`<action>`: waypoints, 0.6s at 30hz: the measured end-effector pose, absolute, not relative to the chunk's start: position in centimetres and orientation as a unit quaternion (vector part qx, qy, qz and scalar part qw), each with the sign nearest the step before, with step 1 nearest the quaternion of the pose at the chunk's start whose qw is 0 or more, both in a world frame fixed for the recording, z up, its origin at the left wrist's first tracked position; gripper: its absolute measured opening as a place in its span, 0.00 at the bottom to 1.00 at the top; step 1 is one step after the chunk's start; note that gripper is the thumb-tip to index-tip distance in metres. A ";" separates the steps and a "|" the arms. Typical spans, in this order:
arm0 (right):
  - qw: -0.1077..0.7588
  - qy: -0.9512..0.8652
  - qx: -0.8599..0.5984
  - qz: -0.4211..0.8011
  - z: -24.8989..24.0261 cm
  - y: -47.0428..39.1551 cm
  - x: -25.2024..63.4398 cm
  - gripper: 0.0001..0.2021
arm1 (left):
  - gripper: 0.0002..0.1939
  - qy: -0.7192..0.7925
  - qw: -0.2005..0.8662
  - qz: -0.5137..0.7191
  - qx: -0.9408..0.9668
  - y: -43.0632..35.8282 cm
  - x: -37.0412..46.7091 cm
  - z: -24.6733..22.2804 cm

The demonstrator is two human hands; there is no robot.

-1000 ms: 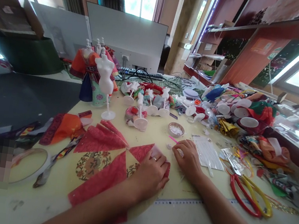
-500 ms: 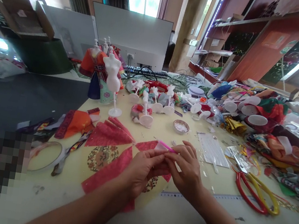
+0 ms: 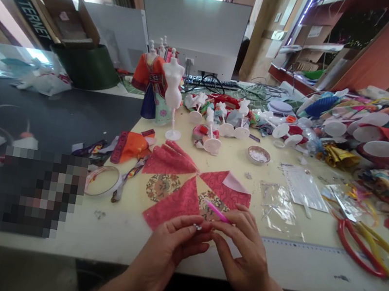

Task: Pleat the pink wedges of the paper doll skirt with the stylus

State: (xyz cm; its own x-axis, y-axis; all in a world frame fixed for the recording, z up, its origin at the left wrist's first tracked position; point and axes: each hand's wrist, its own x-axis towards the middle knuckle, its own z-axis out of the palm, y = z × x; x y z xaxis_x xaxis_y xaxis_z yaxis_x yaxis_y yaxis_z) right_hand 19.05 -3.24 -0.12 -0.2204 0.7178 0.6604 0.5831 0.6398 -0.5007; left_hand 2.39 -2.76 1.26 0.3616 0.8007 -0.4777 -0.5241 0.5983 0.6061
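Note:
My left hand pinches a small shiny bit, perhaps a rhinestone or bead, between thumb and fingertips. Between the fingers of my right hand is a slim pink pen-like stick, its tip pointing up and left. The right fingertips meet the left ones near the shiny bit. Just beyond both hands lies a fabric piece of red patterned panels alternating with beige floral ones, spread like a fan. One red panel at the right has a folded corner showing its pale underside.
A bare white mannequin stands beyond the fabric, near dressed ones. At right are a small bowl of white bits, clear packets, a ruler and red-and-yellow-handled scissors. A tape roll lies left.
The hands have drawn back toward the table's front edge, uncovering more of the fabric's right side. The shiny bit in the left fingers now shows. The camera view has shifted left and down.

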 end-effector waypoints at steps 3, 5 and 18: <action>0.453 -0.781 -0.422 0.081 -0.4 -4.0 18.1 0.15 | 0.08 0.404 0.791 0.420 0.188 -3.6 1.8 0.8; 0.441 -0.785 -0.427 0.080 -0.7 -4.3 17.4 0.15 | 0.09 0.406 0.784 0.427 0.194 -4.0 1.7 0.4; 0.466 -0.754 -0.448 0.114 -1.3 -4.8 15.4 0.10 | 0.06 0.403 0.788 0.422 0.195 -4.4 1.2 0.1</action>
